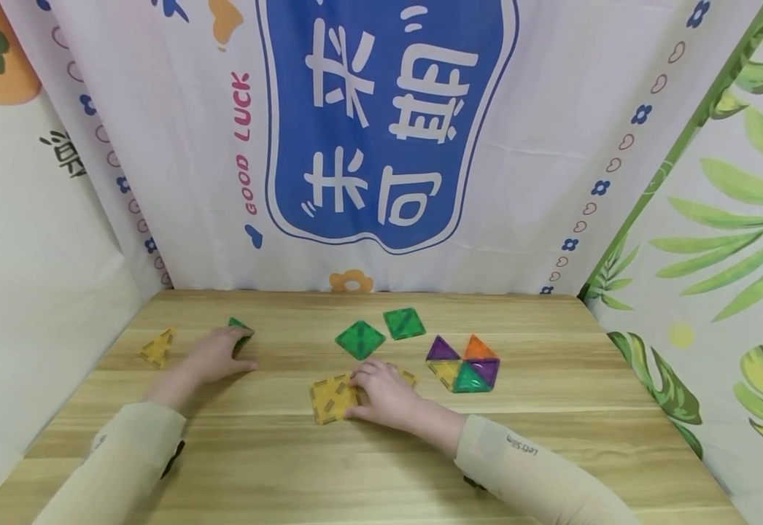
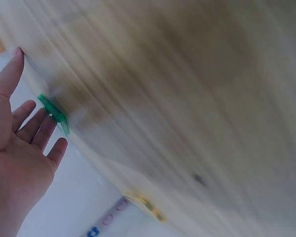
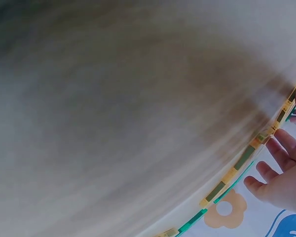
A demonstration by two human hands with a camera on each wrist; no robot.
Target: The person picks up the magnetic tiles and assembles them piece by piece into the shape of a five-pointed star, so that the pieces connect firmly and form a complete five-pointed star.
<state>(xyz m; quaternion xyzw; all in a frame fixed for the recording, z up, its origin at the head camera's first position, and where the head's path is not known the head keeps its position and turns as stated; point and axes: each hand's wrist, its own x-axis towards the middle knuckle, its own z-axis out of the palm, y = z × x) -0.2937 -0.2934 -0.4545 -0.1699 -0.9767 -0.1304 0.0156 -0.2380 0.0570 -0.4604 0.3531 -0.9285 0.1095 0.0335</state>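
My left hand (image 1: 219, 355) is at the left of the table, its fingertips touching a green triangular magnetic tile (image 1: 235, 321). In the left wrist view, the green tile (image 2: 52, 108) stands against the fingers, while the thumb is stretched well away from it. My right hand (image 1: 384, 394) rests on yellow magnetic tiles near the middle, fingers spread and partly covering them. To its left shows a square-looking yellow piece (image 1: 324, 399); another yellow tile (image 1: 410, 378) peeks out behind the hand. The right wrist view shows fingertips along the yellow tiles' edge (image 3: 244, 160).
A yellow triangle (image 1: 157, 348) lies at the far left. Two green diamond shapes (image 1: 360, 339) (image 1: 404, 323) lie behind the right hand. To the right is a joined group of purple, orange, green and yellow triangles (image 1: 470, 378). Printed cloth (image 1: 526, 240) hangs behind the wooden table (image 1: 368, 474).
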